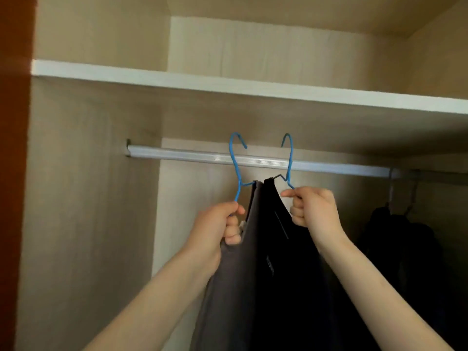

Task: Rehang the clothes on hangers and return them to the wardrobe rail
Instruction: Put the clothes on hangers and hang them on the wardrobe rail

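Inside the wardrobe a silver rail (pixel 192 156) runs left to right. My left hand (pixel 217 224) grips a blue wire hanger (pixel 235 163) that carries a grey garment (pixel 233 287). My right hand (pixel 312 206) grips a second blue hanger (pixel 289 160) that carries a black garment (pixel 293 274). Both hooks reach up in front of the rail, their tips just above it; whether they rest on it cannot be told. The two garments hang side by side and touch.
A white shelf (pixel 228 83) spans the wardrobe above the rail. At the right end of the rail hang dark clothes (pixel 395 236) on metal hangers (pixel 391 188). The wardrobe's left wall (pixel 76 198) and a brown door edge (pixel 12 173) bound the left side.
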Demonstrator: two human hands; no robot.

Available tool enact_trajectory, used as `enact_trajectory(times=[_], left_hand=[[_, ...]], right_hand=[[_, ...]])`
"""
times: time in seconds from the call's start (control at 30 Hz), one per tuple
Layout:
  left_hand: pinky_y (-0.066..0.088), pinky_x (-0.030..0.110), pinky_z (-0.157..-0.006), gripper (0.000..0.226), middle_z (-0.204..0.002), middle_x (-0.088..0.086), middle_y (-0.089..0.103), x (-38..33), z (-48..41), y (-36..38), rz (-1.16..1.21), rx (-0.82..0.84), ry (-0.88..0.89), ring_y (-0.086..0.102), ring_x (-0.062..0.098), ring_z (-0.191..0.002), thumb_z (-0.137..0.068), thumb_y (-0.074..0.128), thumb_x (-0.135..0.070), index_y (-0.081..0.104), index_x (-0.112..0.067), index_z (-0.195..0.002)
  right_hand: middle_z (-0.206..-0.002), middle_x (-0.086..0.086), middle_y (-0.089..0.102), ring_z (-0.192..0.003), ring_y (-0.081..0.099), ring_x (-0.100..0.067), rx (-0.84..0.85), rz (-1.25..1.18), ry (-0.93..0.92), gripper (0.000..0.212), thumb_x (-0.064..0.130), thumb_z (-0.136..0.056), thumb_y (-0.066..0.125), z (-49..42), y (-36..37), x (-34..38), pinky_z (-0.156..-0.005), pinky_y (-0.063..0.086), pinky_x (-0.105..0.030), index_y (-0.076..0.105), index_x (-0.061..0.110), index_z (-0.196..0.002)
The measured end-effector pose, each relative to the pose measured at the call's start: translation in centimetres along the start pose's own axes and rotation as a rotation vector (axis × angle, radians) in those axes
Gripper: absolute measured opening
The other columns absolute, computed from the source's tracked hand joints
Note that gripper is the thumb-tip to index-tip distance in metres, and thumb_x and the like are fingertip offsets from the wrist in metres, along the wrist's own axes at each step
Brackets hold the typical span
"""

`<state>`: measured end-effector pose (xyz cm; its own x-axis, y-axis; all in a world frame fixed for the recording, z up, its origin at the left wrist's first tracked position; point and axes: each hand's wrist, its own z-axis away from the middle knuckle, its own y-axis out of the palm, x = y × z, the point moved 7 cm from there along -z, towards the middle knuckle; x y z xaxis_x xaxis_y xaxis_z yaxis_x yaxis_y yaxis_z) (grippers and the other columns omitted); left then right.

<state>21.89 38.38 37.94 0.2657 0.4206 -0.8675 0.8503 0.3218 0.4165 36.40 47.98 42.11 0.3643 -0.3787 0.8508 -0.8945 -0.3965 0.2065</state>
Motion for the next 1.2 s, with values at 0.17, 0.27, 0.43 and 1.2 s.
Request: enact_trajectory(times=[0.17,0.27,0.43,1.2], left_hand=[[0.015,0.012,-0.030,0.030,-0.033,-0.010,0.022,-2.8,-4.4,-0.1,-0.070,-0.112,0.022,0.017,0.003,-0.024,-0.098,0.038,-0.005,0.048,-0.006,-0.070],[0.016,0.011,-0.030,0.029,-0.032,-0.009,0.023,-2.5,-5.6,-0.5,-0.072,-0.160,0.020,0.018,0.003,-0.024,-0.096,0.039,-0.002,0.049,-0.004,-0.068],[0.015,0.010,-0.032,0.029,-0.030,-0.008,0.024,-0.1,-6.4,-2.0,-0.068,-0.224,-0.050,0.018,0.004,-0.023,-0.094,0.039,0.000,0.048,-0.004,-0.067],[0.017,0.010,-0.032,0.028,-0.049,-0.001,0.025,-0.6,-9.8,-6.4,-0.143,-0.205,-0.094,0.019,0.005,-0.024,-0.093,0.042,0.001,0.049,-0.005,-0.067]], right_hand=[[-0.034,0.012,0.025,-0.028,0.021,-0.003,0.022,0.022,0.027,0.032,0.001,-0.093,0.035,-4.4,2.0,-0.1,-0.032,0.016,-0.014,0.059,0.000,-0.072],[-0.032,0.012,0.028,-0.026,0.023,-0.004,0.027,0.042,0.047,0.033,0.002,-0.094,0.035,-5.1,2.8,-1.2,-0.031,0.019,-0.014,0.060,-0.002,-0.073],[-0.031,0.010,0.032,-0.026,0.026,-0.004,0.026,0.084,0.131,0.033,0.000,-0.094,0.037,-5.0,3.6,-4.1,-0.031,0.022,-0.015,0.061,-0.004,-0.072],[-0.030,0.011,0.036,-0.027,0.025,-0.005,0.038,0.072,0.160,0.028,0.000,-0.094,0.035,-6.6,8.8,-7.4,-0.031,0.020,-0.016,0.061,-0.006,-0.084]])
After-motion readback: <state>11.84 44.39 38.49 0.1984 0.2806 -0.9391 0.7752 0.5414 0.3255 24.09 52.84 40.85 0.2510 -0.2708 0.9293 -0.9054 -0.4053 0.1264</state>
